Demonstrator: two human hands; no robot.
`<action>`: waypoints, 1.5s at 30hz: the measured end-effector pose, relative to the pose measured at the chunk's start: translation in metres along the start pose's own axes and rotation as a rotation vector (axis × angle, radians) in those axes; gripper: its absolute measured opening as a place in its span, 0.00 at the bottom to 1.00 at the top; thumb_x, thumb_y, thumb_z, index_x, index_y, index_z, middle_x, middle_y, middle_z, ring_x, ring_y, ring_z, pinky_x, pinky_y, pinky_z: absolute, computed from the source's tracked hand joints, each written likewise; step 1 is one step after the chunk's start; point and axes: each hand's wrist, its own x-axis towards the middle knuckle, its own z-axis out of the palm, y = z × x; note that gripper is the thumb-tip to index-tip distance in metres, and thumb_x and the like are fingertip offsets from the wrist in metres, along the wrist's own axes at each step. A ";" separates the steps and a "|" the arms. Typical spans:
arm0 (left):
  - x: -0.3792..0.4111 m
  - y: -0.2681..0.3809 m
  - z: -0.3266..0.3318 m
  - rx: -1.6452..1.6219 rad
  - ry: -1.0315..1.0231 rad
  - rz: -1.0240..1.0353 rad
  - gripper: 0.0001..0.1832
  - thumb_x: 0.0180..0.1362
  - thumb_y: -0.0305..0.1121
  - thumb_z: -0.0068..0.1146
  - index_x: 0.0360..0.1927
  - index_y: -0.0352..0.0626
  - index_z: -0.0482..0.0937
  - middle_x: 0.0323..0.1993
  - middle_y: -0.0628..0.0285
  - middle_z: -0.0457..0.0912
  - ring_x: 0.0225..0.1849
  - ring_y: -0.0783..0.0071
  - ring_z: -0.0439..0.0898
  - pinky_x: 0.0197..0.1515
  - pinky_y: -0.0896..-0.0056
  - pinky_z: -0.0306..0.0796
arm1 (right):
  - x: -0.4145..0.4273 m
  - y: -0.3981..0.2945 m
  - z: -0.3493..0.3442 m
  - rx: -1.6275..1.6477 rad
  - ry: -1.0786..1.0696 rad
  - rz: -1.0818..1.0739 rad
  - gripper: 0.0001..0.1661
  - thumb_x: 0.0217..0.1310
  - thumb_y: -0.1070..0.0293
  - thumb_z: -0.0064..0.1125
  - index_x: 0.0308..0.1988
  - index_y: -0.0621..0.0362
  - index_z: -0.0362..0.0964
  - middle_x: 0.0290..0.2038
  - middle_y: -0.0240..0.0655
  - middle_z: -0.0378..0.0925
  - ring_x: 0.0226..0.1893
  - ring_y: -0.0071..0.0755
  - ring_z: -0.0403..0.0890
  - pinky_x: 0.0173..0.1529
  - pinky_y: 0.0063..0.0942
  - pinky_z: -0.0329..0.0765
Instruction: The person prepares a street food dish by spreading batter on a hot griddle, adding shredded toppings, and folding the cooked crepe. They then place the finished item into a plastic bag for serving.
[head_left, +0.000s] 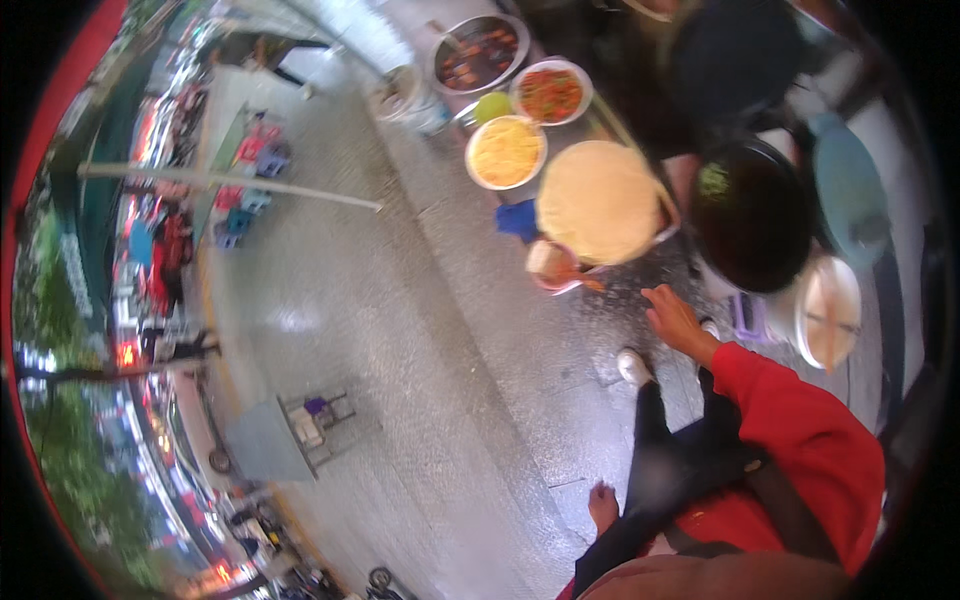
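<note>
My right hand (670, 319), at the end of a red sleeve, reaches over the ground beside the food stand with its fingers apart. It appears to hold nothing. Just beyond the fingertips is a small tub (564, 279) with reddish contents and an orange-brown handle. Behind that lies a broad pale round slab (598, 202); whether it is a board or stacked flatbread I cannot tell. A dark round pan (750, 217) with chopped greens stands to the right. My left hand (602, 508) hangs low beside my leg, blurred, its grip unclear.
Bowls of yellow shreds (505, 152), red-orange shreds (551, 91) and brown chunks in dark liquid (480, 56) line the stand. A white round container (829, 315) bears a wooden tool. Left are pavement (360, 315), a folding table (270, 442), stools (259, 150) and a parked car (195, 420).
</note>
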 end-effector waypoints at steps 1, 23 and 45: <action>-0.001 0.017 0.001 0.107 -0.074 0.081 0.21 0.50 0.36 0.51 0.46 0.34 0.72 0.40 0.48 0.76 0.44 0.59 0.75 0.48 0.66 0.67 | -0.027 0.018 -0.020 0.018 0.026 0.022 0.20 0.53 0.70 0.46 0.49 0.57 0.63 0.41 0.46 0.65 0.41 0.51 0.70 0.44 0.41 0.69; -0.161 0.295 0.464 0.258 -0.799 0.625 0.08 0.51 0.30 0.48 0.31 0.37 0.73 0.26 0.68 0.70 0.26 0.79 0.67 0.28 0.77 0.64 | -0.295 0.444 -0.254 0.021 0.538 0.781 0.15 0.49 0.63 0.54 0.39 0.57 0.72 0.33 0.44 0.74 0.33 0.46 0.76 0.37 0.36 0.73; 0.116 0.390 0.294 -0.739 -0.282 0.161 0.27 0.60 0.54 0.29 0.47 0.44 0.71 0.50 0.61 0.71 0.55 0.65 0.63 0.58 0.54 0.49 | -0.241 0.424 -0.216 0.928 0.726 0.781 0.10 0.53 0.69 0.56 0.36 0.63 0.72 0.30 0.34 0.72 0.24 0.22 0.74 0.28 0.18 0.73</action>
